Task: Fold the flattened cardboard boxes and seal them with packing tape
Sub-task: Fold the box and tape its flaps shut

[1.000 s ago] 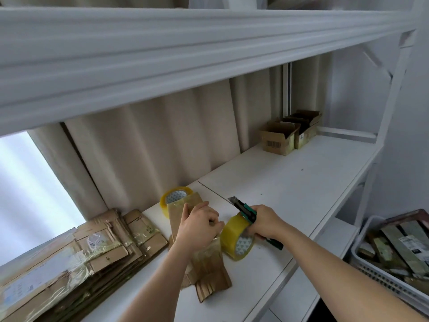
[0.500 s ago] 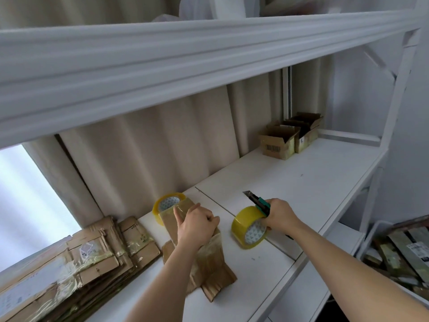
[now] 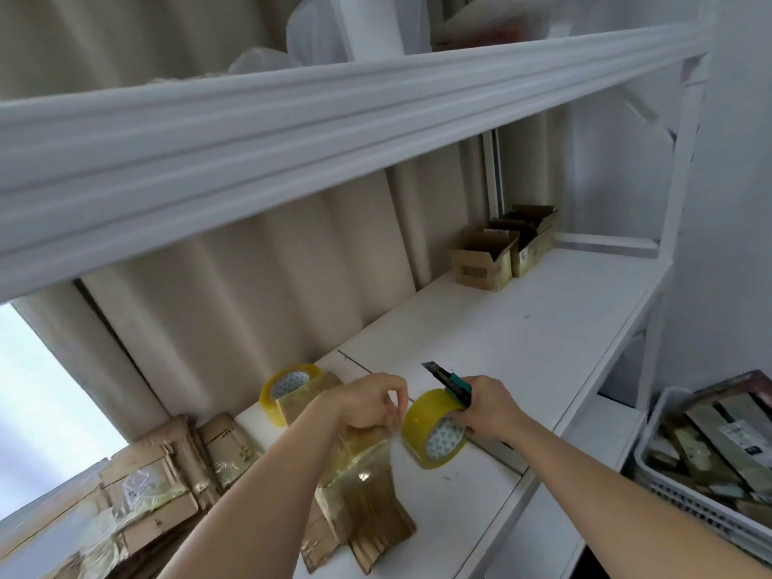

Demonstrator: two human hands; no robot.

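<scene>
Head view: right hand (image 3: pixel 486 407) grips a yellow tape roll (image 3: pixel 434 428) plus a green utility knife (image 3: pixel 449 380), blade end pointing up-left, roll held just above the white surface (image 3: pixel 522 328). Left hand (image 3: pixel 367 401) has fingers curled, fingertips pinched together right beside the roll; looks like the tape end but too small to confirm. Below the left hand, a partly folded cardboard box (image 3: pixel 359 491) lies on the surface, old tape on it. Second tape roll (image 3: pixel 290 388) stands behind that box, touching it. Stack of flattened boxes (image 3: pixel 138 491) at far left. Two assembled open boxes (image 3: pixel 501 248) at the far end of the surface. White basket (image 3: pixel 668 491) with cardboard pieces low right.
</scene>
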